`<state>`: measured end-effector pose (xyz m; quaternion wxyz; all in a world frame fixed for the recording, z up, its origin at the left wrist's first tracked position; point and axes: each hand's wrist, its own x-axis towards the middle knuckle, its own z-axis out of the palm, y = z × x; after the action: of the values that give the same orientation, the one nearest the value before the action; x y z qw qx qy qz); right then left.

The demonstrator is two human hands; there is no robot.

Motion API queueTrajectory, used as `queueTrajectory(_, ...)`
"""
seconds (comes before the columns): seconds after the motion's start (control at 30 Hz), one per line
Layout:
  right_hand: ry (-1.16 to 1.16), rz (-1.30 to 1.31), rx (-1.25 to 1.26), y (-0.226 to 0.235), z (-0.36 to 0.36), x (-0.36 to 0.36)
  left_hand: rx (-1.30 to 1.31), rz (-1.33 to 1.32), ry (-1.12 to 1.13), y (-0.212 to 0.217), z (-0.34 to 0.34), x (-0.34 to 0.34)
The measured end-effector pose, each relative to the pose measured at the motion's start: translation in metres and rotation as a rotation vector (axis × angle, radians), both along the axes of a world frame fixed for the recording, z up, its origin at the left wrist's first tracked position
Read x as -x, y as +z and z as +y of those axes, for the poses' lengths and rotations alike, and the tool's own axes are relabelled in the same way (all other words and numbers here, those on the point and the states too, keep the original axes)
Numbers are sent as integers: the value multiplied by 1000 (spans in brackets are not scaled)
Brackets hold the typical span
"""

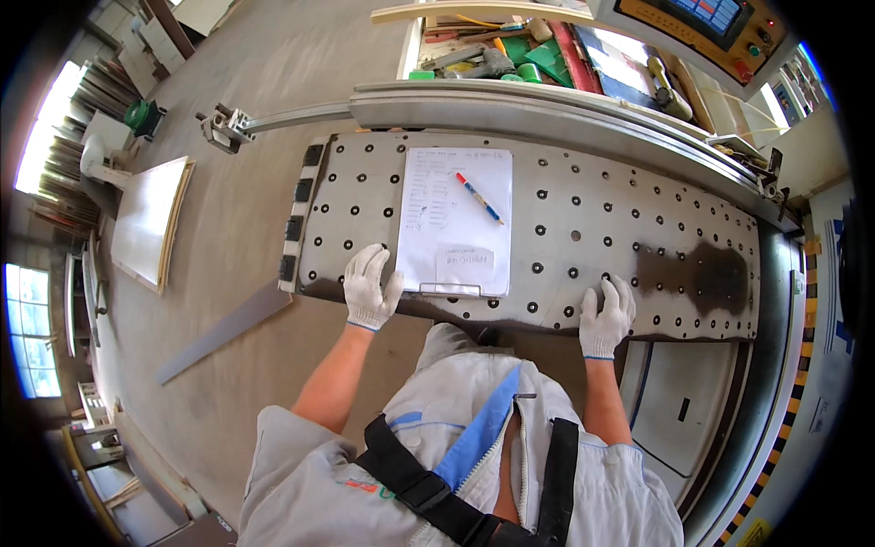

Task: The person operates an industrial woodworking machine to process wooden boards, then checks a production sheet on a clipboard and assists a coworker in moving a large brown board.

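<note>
Room to pass lies over the table between clipboard and right hand; a metal beam bars the far side, spanning its length.

Left hand: fingers extended, table's near edge
Right hand: fingers loosely bent, same edge
Forearms: bare, reaching forward

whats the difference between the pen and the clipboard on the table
The pen is slim; the clipboard is a broad rectangle.
The pen is mostly blue with a red end; the clipboard carries white paper.
The pen lies slantwise; the clipboard sits roughly square to the table.
Both lie flat.
</note>
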<state>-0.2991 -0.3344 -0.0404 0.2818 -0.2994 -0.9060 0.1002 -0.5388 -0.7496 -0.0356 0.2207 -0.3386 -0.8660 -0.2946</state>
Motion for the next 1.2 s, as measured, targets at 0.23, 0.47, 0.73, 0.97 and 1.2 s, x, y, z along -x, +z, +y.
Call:
queueTrajectory(0.23,70,26,-33,3,2,0,19,20,30,-4,2,3)
queueTrajectory(0.47,80,15,-30,1,3,0,38,28,43,0,4,-2)
queueTrajectory(0.73,88,31,-38,1,3,1,41,43,34,-2,4,0)
queueTrajectory(0.97,89,35,-34,4,2,1,38,40,31,-3,4,1)
queueTrajectory(1.2,93,42,-39,3,3,1,47,46,32,0,5,-1)
